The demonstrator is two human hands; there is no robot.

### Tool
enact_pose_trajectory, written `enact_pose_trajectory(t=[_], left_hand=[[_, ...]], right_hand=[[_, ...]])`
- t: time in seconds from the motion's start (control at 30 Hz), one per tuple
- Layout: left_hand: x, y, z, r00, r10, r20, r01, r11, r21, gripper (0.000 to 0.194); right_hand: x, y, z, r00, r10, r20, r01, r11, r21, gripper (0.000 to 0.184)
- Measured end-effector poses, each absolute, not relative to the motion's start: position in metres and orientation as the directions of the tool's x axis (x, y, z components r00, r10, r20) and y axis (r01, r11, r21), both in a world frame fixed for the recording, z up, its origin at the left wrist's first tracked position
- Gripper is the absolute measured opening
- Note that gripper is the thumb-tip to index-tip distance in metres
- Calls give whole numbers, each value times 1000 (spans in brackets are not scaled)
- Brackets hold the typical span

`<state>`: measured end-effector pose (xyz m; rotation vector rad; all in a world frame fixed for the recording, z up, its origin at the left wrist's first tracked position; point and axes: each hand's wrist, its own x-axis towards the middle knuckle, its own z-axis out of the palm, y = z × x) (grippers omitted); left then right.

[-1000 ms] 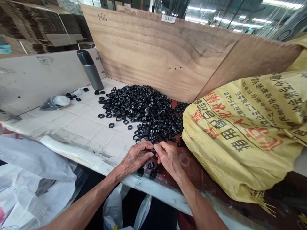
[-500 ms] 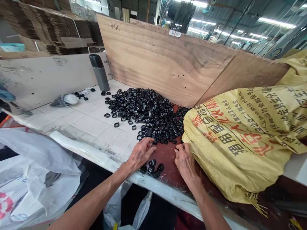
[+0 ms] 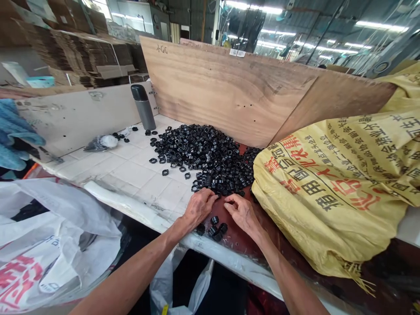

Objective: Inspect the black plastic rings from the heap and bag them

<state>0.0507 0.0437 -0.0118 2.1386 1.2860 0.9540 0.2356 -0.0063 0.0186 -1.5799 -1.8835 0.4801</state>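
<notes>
A big heap of black plastic rings (image 3: 206, 157) filled the corner of the tiled bench (image 3: 131, 175), so most of the pile was left, with only a small cluster of rings (image 3: 216, 230) lying apart near the front edge. The left hand (image 3: 197, 208) and right hand (image 3: 242, 214) were apart, curled just at the heap's near edge, right above that cluster. I couldn't tell whether either hand pinched a ring, since the fingers hid it.
</notes>
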Motion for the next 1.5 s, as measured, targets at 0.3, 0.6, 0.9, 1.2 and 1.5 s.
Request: enact_pose_trajectory(t=[0.3, 0.6, 0.9, 1.2, 1.5], left_hand=[[48, 36, -8, 398, 859, 323, 546, -505, 669, 23], [49, 38, -9, 475, 822, 316, 511, -549, 661, 10], [48, 36, -7, 539, 783, 310, 475, -587, 656, 19], [47, 37, -5, 532, 782, 326, 377, -563, 736, 7], [45, 34, -1, 416, 881, 224, 389, -395, 832, 27]], right_hand=[[230, -1, 5, -111, 959, 260, 714, 259, -650, 15], [238, -2, 18, -117, 978, 174, 668, 207, -715, 19], [242, -3, 19, -275, 941, 196, 667, 334, -666, 23], [242, -3, 23, -223, 963, 150, 579, 255, -775, 14], [236, -5, 22, -36, 986, 162, 330, 165, -929, 24]])
